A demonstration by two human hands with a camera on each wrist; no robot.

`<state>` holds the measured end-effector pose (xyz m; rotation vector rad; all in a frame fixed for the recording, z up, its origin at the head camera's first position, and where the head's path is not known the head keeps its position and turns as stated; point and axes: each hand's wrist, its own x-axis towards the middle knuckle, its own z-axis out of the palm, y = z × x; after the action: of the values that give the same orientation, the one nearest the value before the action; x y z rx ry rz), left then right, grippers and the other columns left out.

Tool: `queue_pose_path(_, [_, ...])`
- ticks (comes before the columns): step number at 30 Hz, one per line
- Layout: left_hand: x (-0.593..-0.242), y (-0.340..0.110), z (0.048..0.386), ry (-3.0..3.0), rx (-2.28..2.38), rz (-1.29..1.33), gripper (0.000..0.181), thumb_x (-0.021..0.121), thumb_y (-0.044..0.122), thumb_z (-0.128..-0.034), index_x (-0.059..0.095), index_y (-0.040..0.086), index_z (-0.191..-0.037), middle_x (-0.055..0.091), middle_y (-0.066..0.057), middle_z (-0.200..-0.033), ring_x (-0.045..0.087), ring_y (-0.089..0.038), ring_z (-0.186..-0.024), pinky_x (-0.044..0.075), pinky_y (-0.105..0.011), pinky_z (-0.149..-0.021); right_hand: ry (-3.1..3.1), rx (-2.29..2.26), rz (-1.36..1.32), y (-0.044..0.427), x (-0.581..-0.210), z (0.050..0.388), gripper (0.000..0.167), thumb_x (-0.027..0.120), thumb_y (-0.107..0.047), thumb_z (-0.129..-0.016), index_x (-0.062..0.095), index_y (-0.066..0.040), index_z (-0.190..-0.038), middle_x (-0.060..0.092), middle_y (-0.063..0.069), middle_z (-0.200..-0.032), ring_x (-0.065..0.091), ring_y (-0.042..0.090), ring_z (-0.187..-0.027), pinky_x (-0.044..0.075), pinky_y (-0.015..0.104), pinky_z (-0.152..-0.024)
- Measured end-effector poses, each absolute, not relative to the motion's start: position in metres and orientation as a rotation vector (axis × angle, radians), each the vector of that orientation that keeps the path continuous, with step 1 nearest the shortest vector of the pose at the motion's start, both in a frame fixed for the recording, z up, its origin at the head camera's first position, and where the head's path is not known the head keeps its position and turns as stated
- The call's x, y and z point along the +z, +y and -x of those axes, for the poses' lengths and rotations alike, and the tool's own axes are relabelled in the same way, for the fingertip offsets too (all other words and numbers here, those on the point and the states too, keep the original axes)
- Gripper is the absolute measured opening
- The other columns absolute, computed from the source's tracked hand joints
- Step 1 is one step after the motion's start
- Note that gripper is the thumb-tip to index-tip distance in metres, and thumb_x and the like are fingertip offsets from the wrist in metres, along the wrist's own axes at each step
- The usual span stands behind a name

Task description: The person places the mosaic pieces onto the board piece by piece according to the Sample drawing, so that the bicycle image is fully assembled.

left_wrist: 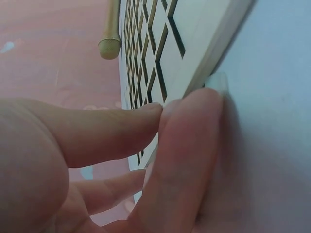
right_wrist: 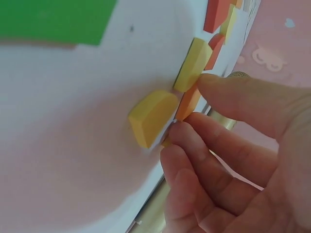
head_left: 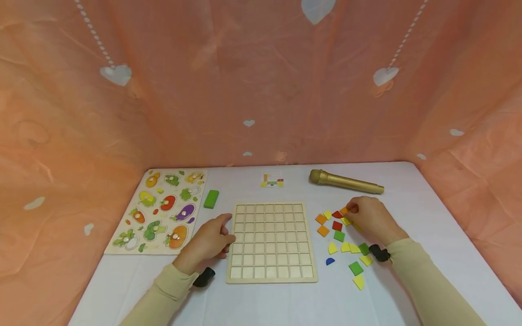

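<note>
My left hand (head_left: 205,239) touches the left edge of a wooden grid board (head_left: 230,271) with its fingertips; in the left wrist view its loosely bent fingers (left_wrist: 189,126) lie along the board's rim (left_wrist: 214,41). To the right, my right hand (head_left: 373,219) reaches into scattered small coloured tiles. Seen from the right wrist, two fingertips pinch an orange tile (right_wrist: 188,104) at its ends. Right beside it are a yellow tile (right_wrist: 193,65) and a thicker-looking yellow piece (right_wrist: 153,116). Red (head_left: 337,226), green (head_left: 356,268) and blue (head_left: 330,261) tiles lie nearer the board.
A vegetable puzzle board (head_left: 163,217) lies at the left, with a green block (head_left: 211,199) beside it. Behind the grid is a small pattern card (head_left: 272,179). A gold microphone (head_left: 346,182) lies at the back right, just beyond my right hand.
</note>
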<state>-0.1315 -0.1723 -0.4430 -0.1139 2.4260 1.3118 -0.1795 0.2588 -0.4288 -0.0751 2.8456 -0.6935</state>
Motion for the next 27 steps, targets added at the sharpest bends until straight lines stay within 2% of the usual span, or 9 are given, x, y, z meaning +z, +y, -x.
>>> queue_pose_path(7, [-0.442, -0.17, 0.131, 2.426, 1.304, 0.127, 0.07, 0.072, 0.004, -0.1011, 0.043, 0.008, -0.164, 0.054, -0.01, -0.103, 0.063, -0.019, -0.069, 0.062, -0.03, -0.059, 2.846, -0.653, 0.08, 0.259, -0.428, 0.182, 0.028, 0.076, -0.019, -0.1, 0.076, 0.001, -0.12, 0.075, 0.012, -0.106, 0.063, 0.027, -0.094, 0.06, 0.042, -0.086])
queue_pose_path(21, [-0.443, -0.175, 0.136, 2.402, 1.323, 0.111, 0.073, 0.073, 0.003, -0.0998, 0.041, 0.011, -0.165, 0.056, -0.012, -0.101, 0.064, -0.019, -0.064, 0.064, -0.032, -0.059, 2.829, -0.672, 0.071, 0.254, -0.428, 0.185, 0.03, 0.076, -0.019, -0.101, 0.074, 0.001, -0.122, 0.073, 0.014, -0.11, 0.063, 0.03, -0.099, 0.061, 0.047, -0.092])
queue_pose_path(27, [-0.443, -0.175, 0.135, 2.39, 1.336, 0.111, 0.074, 0.074, 0.002, -0.0993, 0.041, 0.012, -0.165, 0.056, -0.011, -0.101, 0.064, -0.018, -0.064, 0.064, -0.033, -0.059, 2.882, -0.681, 0.115, 0.247, -0.424, 0.179, 0.026, 0.076, -0.018, -0.1, 0.076, 0.0, -0.119, 0.074, 0.012, -0.106, 0.063, 0.028, -0.093, 0.059, 0.045, -0.087])
